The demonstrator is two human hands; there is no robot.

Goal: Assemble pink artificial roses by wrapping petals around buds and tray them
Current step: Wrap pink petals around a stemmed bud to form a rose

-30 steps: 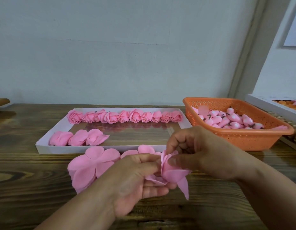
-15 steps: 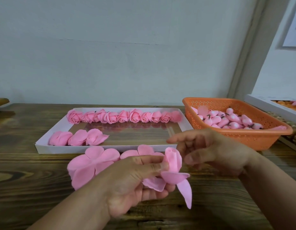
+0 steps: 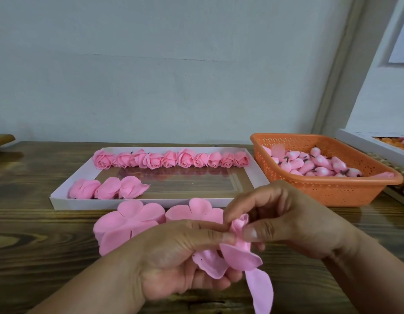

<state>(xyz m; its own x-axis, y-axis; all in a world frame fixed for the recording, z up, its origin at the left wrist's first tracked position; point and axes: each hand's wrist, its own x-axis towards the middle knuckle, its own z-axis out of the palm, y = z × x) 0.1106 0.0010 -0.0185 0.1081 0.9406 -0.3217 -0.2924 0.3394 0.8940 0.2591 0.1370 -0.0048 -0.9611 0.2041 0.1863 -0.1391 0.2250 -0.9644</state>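
While both hands meet low in the middle of the view, the left hand [image 3: 173, 257] lies palm up with its thumb and fingers curled round the half-made rose [image 3: 236, 250], pinching it just under the rolled top. The right hand [image 3: 294, 225] comes in from the right; its thumb and forefinger are curled and pinch the top of the same rose, where a petal is wrapped about the bud. Three petals hang loose from the rose: one spreads flat to the right, one lies across the left palm, and one droops down below both hands.

Just behind the left hand two flat petal stacks [image 3: 137, 223] lie side by side on the wooden table [image 3: 37, 257], the right one partly hidden by the fingers. Beyond them stands a shallow white tray [image 3: 67, 200] with a glossy floor. Along its far edge runs a row of roses [image 3: 171, 159], ten as far as I can count, touching one another. In its near left corner three more roses [image 3: 108, 188] lie on their sides, also touching.

To the right of the tray, near it, sits an orange basket [image 3: 332, 191] holding a heap of pink buds [image 3: 309, 164]. Behind the basket, at the right edge, part of a second white tray [image 3: 364, 143] shows.
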